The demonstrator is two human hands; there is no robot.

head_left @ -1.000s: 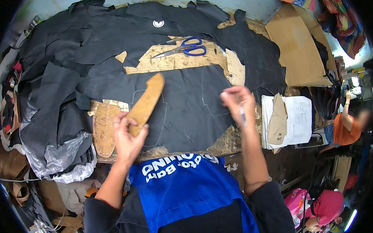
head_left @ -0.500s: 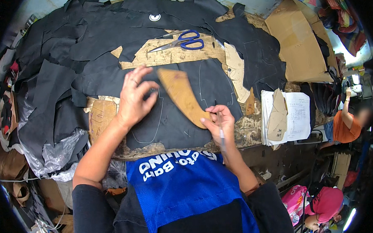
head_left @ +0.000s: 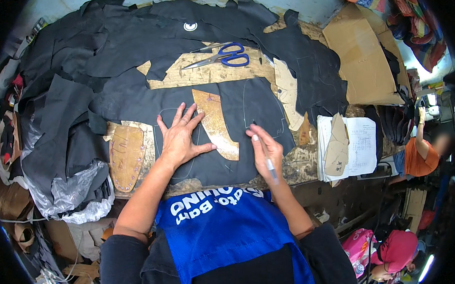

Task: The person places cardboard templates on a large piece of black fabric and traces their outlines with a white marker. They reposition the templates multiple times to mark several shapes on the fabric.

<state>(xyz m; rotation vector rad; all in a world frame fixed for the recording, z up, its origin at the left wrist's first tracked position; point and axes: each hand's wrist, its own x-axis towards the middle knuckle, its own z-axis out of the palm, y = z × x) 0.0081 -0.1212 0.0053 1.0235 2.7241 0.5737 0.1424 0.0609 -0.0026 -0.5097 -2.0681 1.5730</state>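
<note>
Seemingly steadying template point(head_left: 212, 117) with spread left hand point(head_left: 179, 141), gripping pen point(head_left: 270, 164) in right hand point(head_left: 265, 153) at template's four o'clock; next needing edge-tracing.

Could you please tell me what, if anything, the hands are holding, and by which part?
The right hand holds a pen near its tip. The left hand grips nothing, lying flat on the black sheet, touching the brown template.

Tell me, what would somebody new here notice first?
Probably the bright blue apron at the bottom middle, then the blue-handled scissors on bare wood toward the top. Near the centre, a shiny, curved tan piece lies on black material by the left fingers.
</note>
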